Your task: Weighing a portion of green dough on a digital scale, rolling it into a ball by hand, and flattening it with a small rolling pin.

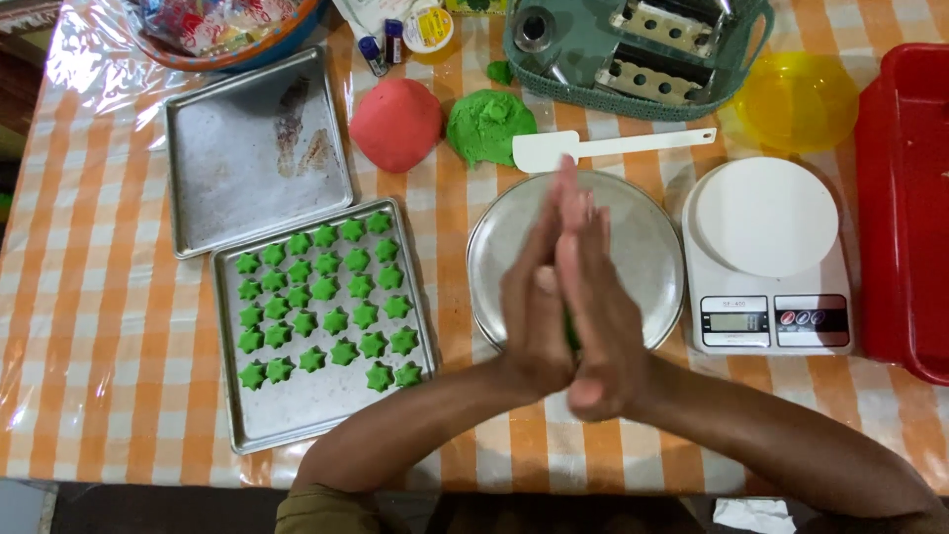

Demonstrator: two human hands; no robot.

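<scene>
My left hand [534, 297] and my right hand [598, 307] are pressed palm to palm above the round metal plate [643, 227]. A bit of green dough [570, 331] shows between the palms. To the left, a metal baking tray [326, 415] holds several green star-shaped dough pieces [324, 289]. A lump of green dough [489, 126] and a lump of red dough [396, 124] lie beyond the plate, next to a white spatula [603, 148].
An empty metal tray [252, 148] lies at the back left. A white kitchen scale [766, 257] stands right of the plate, with a red tub [905, 208] at the right edge. A yellow bowl [796, 99] and a green basket [633, 49] with metal parts sit at the back.
</scene>
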